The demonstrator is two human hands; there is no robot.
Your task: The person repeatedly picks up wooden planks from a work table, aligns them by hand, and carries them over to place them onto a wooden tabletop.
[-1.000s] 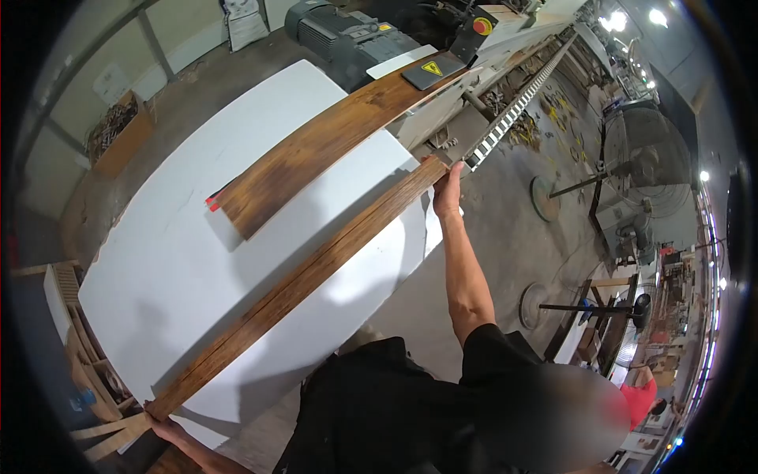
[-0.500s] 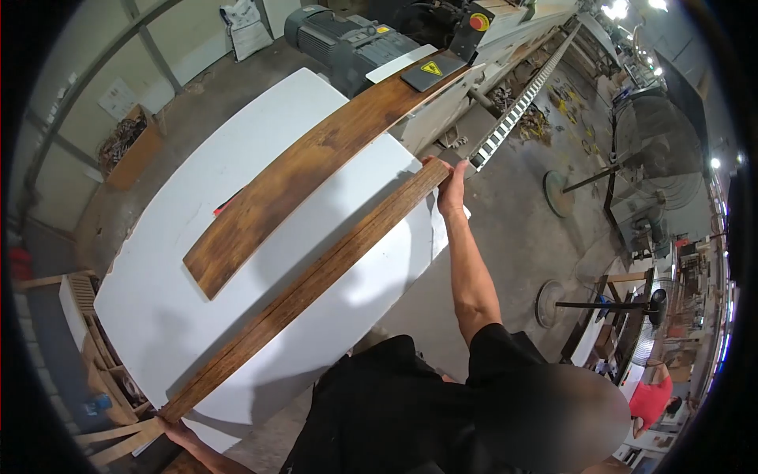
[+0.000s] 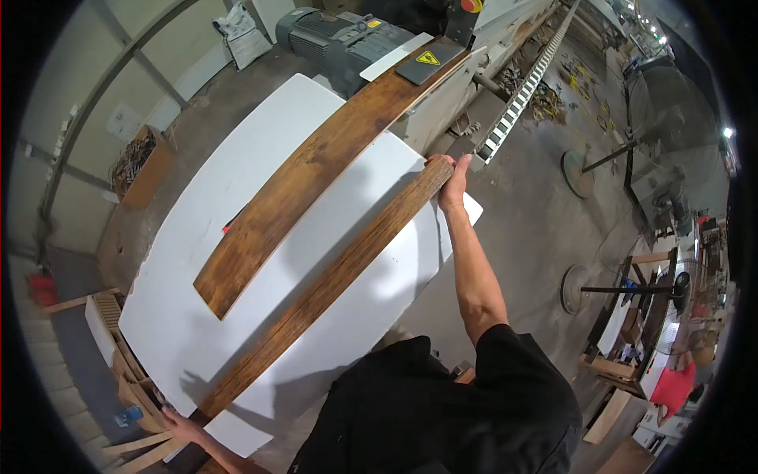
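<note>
A long brown wood-grain plank runs diagonally over the white tabletop. My right hand grips its far upper end, thumb on the near side and fingers mostly hidden. At the lower end, my left hand has its fingers stretched out beside the plank; whether it still touches the wood I cannot tell. A shadow with spread fingers falls on the white surface there. Beyond the plank, a broader, curved-looking brown board lies on the tabletop, its far end beneath a black guard with a yellow warning label.
A grey motor and a red stop button belong to the machine at the back. A striped rail runs away along its right side. Wooden strips lie at lower left. A fan stand and a person in red are at right.
The view has shifted, and most things sit slightly lower and to the right. My left hand's fingers have loosened from the plank's lower end. My right hand keeps its hold.
</note>
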